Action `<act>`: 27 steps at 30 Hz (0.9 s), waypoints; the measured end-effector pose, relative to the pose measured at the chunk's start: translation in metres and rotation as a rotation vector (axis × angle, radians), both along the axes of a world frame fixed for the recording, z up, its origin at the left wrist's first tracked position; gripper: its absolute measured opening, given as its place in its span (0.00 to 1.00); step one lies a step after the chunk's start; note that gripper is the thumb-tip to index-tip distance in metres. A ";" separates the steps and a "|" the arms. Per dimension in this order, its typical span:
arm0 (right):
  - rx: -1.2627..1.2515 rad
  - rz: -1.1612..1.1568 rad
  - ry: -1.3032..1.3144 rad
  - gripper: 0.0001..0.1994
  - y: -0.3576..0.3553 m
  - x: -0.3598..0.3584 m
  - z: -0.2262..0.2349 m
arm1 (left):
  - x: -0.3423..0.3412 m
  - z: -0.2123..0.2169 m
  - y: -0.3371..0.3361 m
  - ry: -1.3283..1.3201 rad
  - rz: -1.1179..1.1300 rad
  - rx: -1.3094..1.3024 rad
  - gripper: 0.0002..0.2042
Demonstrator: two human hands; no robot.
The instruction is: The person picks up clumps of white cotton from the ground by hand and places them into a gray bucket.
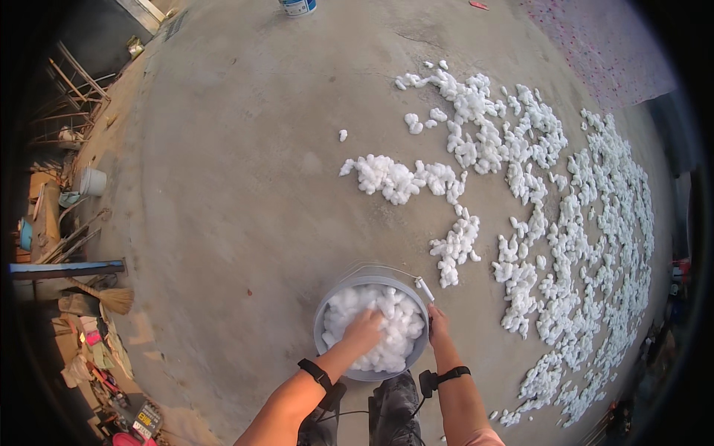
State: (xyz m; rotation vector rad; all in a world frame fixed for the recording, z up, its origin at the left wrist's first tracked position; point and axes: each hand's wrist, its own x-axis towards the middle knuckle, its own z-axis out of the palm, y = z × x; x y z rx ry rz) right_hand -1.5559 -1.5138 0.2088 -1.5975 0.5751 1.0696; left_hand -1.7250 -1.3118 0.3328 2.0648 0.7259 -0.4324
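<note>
A grey bucket [318, 324] stands on the floor right before my feet, filled almost to its rim with fluffy white cotton [394, 333]. My left hand [363, 331] reaches down into the cotton, and its fingers are partly sunk among the tufts, so their grip is hidden. At the bucket's right side my right hand [438, 322] is closed on the rim. The wire handle [372, 264] leans toward the far side, its white grip [425, 290] lying just beyond my right hand.
Loose cotton [595, 245] lies spread over the concrete floor [223, 186] to the right, with a nearer clump [456, 247] beyond the bucket. A pinkish sheet [602, 48] is at far right. Along the left edge are a broom [115, 299], a white bucket [92, 182] and clutter.
</note>
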 end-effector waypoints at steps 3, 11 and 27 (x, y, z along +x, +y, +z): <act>0.012 0.228 -0.528 0.09 0.033 -0.008 0.060 | -0.013 -0.040 0.010 0.159 -0.056 -0.123 0.26; 0.015 0.957 -0.151 0.17 0.066 -0.127 0.229 | -0.068 0.058 0.026 -0.046 0.491 -1.012 0.26; 0.358 1.454 -0.376 0.21 0.337 -0.123 0.474 | -0.277 0.263 0.181 -0.526 1.681 -1.403 0.12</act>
